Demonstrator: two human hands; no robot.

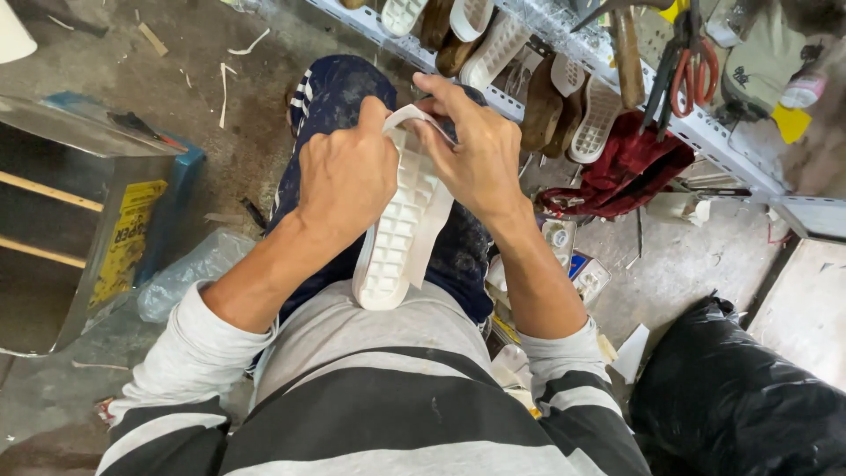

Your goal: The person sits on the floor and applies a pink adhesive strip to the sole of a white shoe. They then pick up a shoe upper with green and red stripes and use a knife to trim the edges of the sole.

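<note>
Both hands are closed on a white rubber shoe sole with a grid of square cells (401,225), which stands tilted against the person's lap, its lower end resting on the grey part of the striped shirt and its upper end raised over the dark blue trousers (330,97). Gripping the sole's upper left edge, the left hand (346,176) has its fingers curled around the rim. On the other side the right hand (476,154) pinches a thin white strip (412,115) that arches over the top of the sole, thumb and forefinger pressed onto it.

Beyond the hands runs a white metal rack (705,132) holding several more white soles (592,119) and brown wooden shoe forms (539,110), with red-handled scissors (694,75) hanging near its right part. Below the rack lies a crumpled dark red cloth (630,163). Near the right elbow sits a black plastic bag (731,397), and on the dirty concrete floor (203,79) to the left lies a clear plastic bag (189,273)
</note>
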